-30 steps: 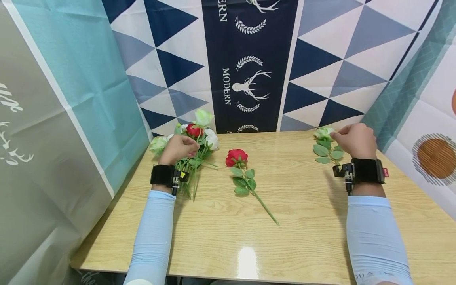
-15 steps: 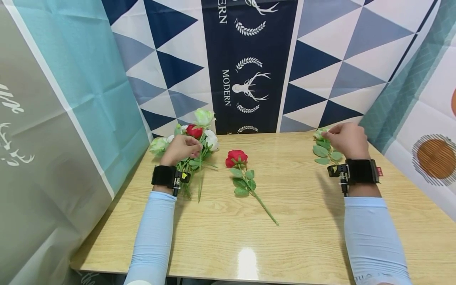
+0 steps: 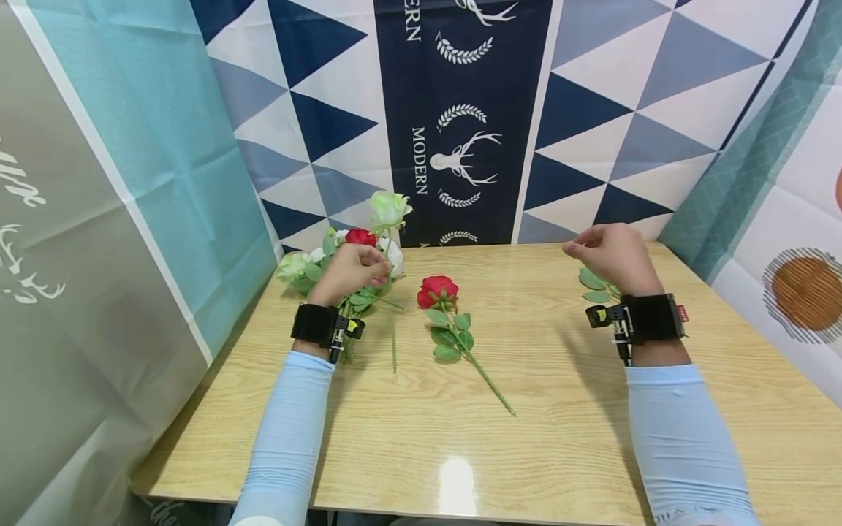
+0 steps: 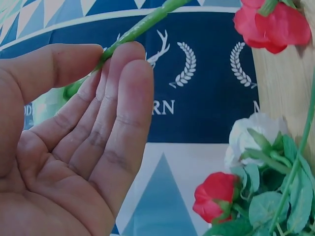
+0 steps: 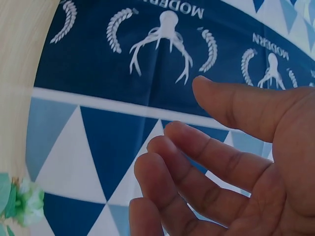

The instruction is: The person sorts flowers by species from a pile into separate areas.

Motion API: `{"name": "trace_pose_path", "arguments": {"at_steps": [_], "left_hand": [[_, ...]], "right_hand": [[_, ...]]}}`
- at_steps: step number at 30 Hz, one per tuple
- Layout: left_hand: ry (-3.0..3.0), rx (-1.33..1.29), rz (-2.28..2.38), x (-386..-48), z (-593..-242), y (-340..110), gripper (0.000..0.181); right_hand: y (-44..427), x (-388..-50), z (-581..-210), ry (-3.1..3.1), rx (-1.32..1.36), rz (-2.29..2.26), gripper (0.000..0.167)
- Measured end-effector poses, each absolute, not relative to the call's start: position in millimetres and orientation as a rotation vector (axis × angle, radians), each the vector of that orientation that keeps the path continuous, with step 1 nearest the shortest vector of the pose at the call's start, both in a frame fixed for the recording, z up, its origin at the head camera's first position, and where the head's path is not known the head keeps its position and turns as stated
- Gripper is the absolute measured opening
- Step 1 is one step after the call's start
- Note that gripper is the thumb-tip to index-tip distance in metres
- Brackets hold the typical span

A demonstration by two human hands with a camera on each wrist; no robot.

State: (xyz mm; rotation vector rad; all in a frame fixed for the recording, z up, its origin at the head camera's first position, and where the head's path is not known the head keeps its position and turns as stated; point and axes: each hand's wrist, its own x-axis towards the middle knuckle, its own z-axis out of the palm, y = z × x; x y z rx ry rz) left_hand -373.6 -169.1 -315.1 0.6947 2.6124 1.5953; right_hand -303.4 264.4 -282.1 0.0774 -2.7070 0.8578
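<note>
My left hand [image 3: 349, 274] pinches the green stem [image 4: 142, 27] of a pale green rose [image 3: 389, 210] between thumb and fingertips. The bloom stands upright above a heap of artificial roses [image 3: 294, 269], red, white and pale green, which the hand partly hides. Near the back right, my right hand [image 3: 615, 254] hangs in the air, its fingers loosely bent and holding nothing. Beneath it lies another pale green rose [image 5: 30, 202]; in the head view only its leaves [image 3: 593, 285] show. Between the hands, a single red rose [image 3: 437, 292] lies on the table.
The light wooden table [image 3: 539, 453] has its front edge towards me. A patterned cloth backdrop [image 3: 463, 146] rises at the back, and more cloth hangs on both sides.
My left hand has moved right with the pale green rose, lifting it slightly. My right hand has shifted left, away from the bloom of the rose beneath it.
</note>
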Motion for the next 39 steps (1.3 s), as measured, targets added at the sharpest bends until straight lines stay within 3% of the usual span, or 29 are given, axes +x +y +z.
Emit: {"name": "trace_pose_path", "arguments": {"at_steps": [39], "left_hand": [[2.378, 0.93, 1.778, -353.6, -318.7, -101.6, 0.017]], "right_hand": [[140.8, -299.5, -305.8, -2.83, 0.673, 1.03, 0.041]]}}
